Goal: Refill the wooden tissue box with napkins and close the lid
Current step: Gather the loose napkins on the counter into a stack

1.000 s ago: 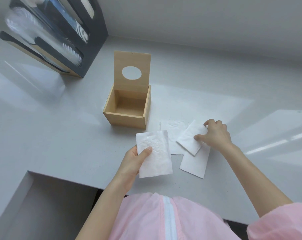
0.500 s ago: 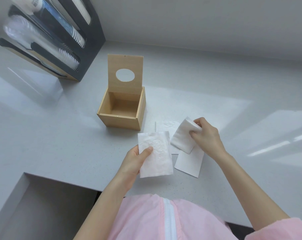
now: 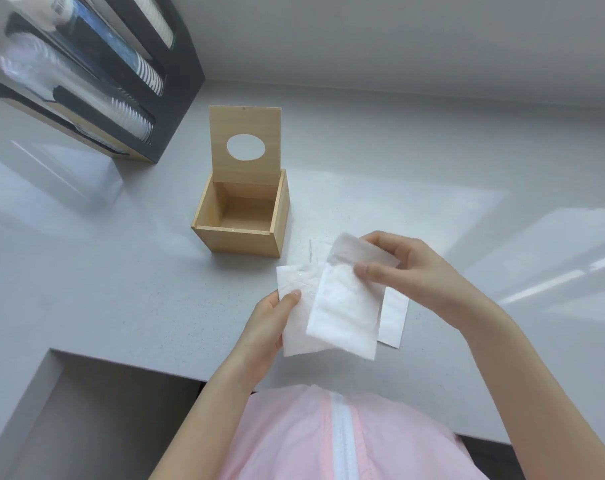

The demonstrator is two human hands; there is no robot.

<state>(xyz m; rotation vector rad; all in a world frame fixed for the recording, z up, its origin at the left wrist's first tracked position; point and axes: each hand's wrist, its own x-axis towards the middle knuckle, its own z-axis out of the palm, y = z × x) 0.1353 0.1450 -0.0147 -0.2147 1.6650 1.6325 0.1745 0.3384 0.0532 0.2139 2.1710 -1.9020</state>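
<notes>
Napkins in both hands, above the near edge of the grey tabletop (image 3: 103, 271). Left hand (image 3: 264, 327) clamped on 1 white napkin (image 3: 294, 327), thumb pressed on its upper left face, fingers hidden beneath. Right hand (image 3: 408, 268) pinching a second napkin (image 3: 346, 317) at its top end, thumb on the near face and fingers behind; that sheet hanging tilted, overlapping the right part of the first napkin. 2 more napkins flat on the tabletop: 1 partly hidden under the held sheets, only its right strip (image 3: 394, 317) showing, and another (image 3: 316, 251) peeking out farther back, just right of the box.

Wooden tissue box (image 3: 240, 239) standing far and left of the hands, apart from them, interior bare wood with nothing inside. Hinged lid (image 3: 245, 119) raised upright at the far wall, oval opening facing the camera. Dark cup dispenser (image 3: 121, 84) at far left, holding stacked cups. Pink zipped garment (image 3: 328, 438) along the bottom edge.
</notes>
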